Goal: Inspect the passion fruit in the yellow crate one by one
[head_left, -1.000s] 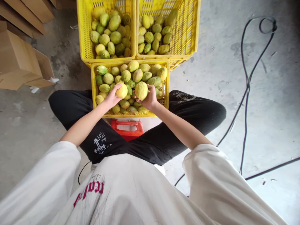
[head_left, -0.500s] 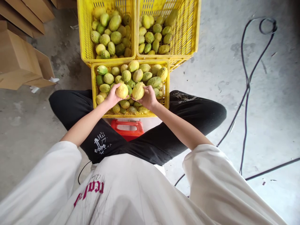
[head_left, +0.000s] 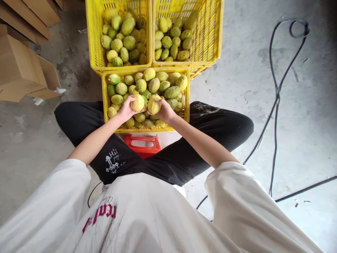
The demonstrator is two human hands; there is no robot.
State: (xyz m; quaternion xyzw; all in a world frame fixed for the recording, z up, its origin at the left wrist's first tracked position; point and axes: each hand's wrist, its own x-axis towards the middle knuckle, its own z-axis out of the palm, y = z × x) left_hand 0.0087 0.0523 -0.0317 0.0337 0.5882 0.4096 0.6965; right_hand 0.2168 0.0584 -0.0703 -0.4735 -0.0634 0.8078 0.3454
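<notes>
Head view: the left hand [head_left: 125, 109] is closed around a yellow fruit [head_left: 137, 103], and the right hand [head_left: 165, 110] is clamped on a second fruit [head_left: 153, 104]. Both fruits are held just above the near crate [head_left: 187, 105], almost touching each other. 2 more crates [head_left: 147, 35] stand behind it. This looks like checking picked fruit; any move from here calls for a steady hold on both.
</notes>
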